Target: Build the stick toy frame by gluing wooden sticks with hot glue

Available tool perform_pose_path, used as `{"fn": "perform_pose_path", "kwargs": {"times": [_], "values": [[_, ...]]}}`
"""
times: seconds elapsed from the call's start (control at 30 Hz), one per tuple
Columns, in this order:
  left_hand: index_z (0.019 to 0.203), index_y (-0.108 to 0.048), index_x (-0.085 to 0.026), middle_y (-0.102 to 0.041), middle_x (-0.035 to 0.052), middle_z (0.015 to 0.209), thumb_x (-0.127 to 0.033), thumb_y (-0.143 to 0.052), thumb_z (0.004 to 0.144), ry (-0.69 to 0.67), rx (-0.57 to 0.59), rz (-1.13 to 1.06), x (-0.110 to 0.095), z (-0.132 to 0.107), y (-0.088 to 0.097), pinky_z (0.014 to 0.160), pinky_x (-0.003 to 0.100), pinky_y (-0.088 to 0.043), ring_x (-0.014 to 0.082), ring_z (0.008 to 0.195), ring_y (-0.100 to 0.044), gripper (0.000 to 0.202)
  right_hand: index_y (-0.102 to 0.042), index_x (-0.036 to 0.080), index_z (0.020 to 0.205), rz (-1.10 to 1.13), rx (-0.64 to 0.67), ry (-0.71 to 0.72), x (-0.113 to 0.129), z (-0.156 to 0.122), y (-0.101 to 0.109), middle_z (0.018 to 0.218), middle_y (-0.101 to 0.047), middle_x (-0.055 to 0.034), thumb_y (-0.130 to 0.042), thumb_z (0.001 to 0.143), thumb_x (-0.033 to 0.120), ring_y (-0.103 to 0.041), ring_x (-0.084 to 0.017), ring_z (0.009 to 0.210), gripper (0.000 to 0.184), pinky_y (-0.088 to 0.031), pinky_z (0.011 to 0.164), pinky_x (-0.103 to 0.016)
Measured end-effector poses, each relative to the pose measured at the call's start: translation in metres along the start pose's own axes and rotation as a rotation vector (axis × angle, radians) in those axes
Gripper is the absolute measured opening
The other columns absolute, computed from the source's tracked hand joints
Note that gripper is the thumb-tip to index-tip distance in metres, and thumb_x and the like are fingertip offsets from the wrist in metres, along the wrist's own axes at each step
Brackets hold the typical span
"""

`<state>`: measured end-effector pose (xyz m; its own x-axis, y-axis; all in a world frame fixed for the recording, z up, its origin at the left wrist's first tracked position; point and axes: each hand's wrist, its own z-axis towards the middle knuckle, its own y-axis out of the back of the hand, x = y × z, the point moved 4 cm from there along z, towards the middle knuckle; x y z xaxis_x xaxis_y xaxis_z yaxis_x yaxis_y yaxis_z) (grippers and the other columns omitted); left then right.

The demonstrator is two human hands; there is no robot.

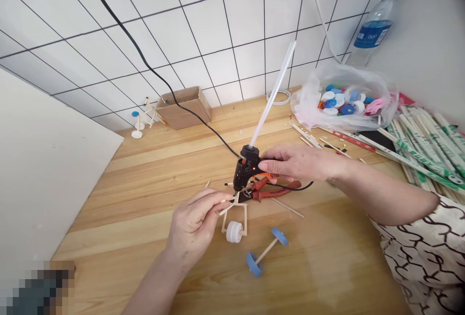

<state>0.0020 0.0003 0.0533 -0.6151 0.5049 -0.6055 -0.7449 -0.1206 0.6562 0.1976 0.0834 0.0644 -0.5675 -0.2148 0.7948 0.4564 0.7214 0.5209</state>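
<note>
Centrally, right hand (298, 162) grips glue gun (244, 172), left hand (194, 223) pinches frame (236, 215), pliers (279, 191) seemingly behind

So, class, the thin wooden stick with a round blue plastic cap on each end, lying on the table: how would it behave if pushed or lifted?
The blue-capped wooden stick would probably roll on its round caps across the flat wooden table. It looks light: thin stick, small caps. The slim stick might snap if bent.
</note>
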Motion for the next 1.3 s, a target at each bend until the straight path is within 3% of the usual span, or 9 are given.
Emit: {"fn": "perform_pose_path", "kwargs": {"times": [0.43,0.87,1.03,1.3], "values": [[0.084,-0.068,-0.020,-0.068,0.0008,0.076,-0.011,-0.054,0.082,0.013,0.004,0.005,0.001,0.000,0.000,0.063,0.021,-0.051,0.0123,0.069,-0.064,0.017,-0.059,0.015,0.076,0.022,0.011,0.012,-0.001,-0.002,0.003,0.054,-0.044,0.0037,-0.041,0.089,0.050,-0.041,-0.008,0.049,0.042,-0.030,0.047,-0.022],[0.084,-0.066,-0.019,-0.068,0.0007,0.076,-0.010,-0.051,0.083,-0.016,0.000,0.020,-0.004,0.001,0.001,0.062,0.019,-0.051,0.0118,0.070,-0.064,0.018,-0.056,0.017,0.070,0.034,0.040,-0.016,0.002,-0.004,0.004,0.057,-0.046,0.0030,-0.041,0.089,0.047,-0.040,-0.008,0.048,0.039,-0.030,0.047,-0.023],[0.083,-0.067,-0.019,-0.068,0.0019,0.076,-0.011,-0.052,0.083,0.009,0.000,0.002,-0.004,0.002,0.000,0.062,0.021,-0.052,0.0124,0.068,-0.064,0.017,-0.057,0.017,0.078,0.177,0.056,0.016,-0.001,-0.004,0.005,0.070,-0.057,-0.0007,-0.044,0.087,0.050,-0.040,-0.007,0.049,0.036,-0.030,0.047,-0.023],[0.083,-0.069,-0.019,-0.069,0.0024,0.075,-0.012,-0.052,0.084,0.002,-0.013,-0.027,0.000,0.001,-0.001,0.062,0.022,-0.052,0.0130,0.068,-0.065,0.018,-0.058,0.015,0.086,0.333,-0.065,0.045,-0.009,-0.001,0.018,0.072,-0.060,-0.0015,-0.053,0.080,0.056,-0.039,-0.006,0.047,0.042,-0.032,0.048,-0.023]]}}
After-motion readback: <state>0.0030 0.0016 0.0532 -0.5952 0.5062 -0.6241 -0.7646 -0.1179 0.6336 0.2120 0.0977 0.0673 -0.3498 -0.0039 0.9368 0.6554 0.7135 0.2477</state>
